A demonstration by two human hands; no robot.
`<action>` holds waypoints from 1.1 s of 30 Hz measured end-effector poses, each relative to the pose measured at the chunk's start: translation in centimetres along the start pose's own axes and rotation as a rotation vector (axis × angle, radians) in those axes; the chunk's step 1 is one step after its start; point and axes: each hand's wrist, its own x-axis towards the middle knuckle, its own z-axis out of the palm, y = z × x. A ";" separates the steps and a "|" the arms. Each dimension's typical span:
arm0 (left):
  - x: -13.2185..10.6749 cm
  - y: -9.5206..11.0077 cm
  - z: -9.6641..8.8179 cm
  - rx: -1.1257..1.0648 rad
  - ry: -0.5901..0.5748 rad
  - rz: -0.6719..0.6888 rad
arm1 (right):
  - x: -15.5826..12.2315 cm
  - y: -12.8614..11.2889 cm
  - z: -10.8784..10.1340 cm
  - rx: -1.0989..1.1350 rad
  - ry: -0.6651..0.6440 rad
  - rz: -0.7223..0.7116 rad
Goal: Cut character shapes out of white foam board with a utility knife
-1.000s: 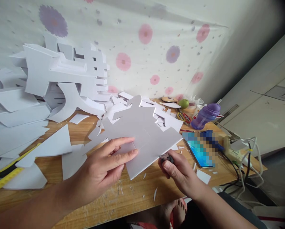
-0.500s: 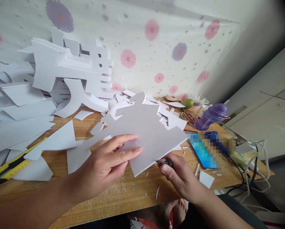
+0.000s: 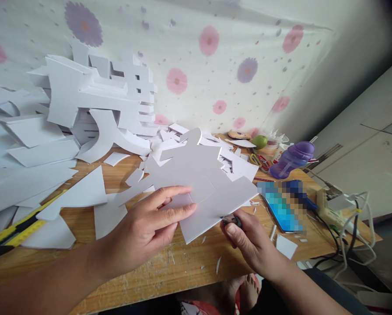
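Note:
A white foam-board cut-out (image 3: 199, 183) lies tilted over the wooden table (image 3: 183, 262), its lower edge jutting toward me. My left hand (image 3: 150, 227) rests on it with fingers stretched flat, pressing it down. My right hand (image 3: 248, 245) is closed round a small dark-handled cutting tool (image 3: 232, 220), whose tip meets the board's lower right edge. The blade itself is too small to make out.
Stacked white foam-board letters (image 3: 100, 96) and scraps fill the left and back. A yellow ruler (image 3: 15, 227) lies at the left edge. At the right are a phone (image 3: 281, 205), a purple bottle (image 3: 291, 159), a glue gun with cables (image 3: 334, 210), scissors (image 3: 258, 162) and a green fruit (image 3: 260, 141).
My right hand with the cutter has slid a little along the board's lower edge. My left hand stays flat on the board. The camera has shifted slightly.

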 end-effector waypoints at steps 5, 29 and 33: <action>0.0 0.0 0.1 0.000 0.002 0.010 | 0.1 -0.3 0.3 -0.013 -0.033 -0.001; 0.5 0.7 -0.1 -0.069 0.054 0.002 | 0.3 -0.8 1.7 -0.154 -0.133 -0.103; 0.6 0.7 -0.2 -0.074 0.070 0.000 | 0.3 -1.0 1.5 -0.150 -0.108 -0.129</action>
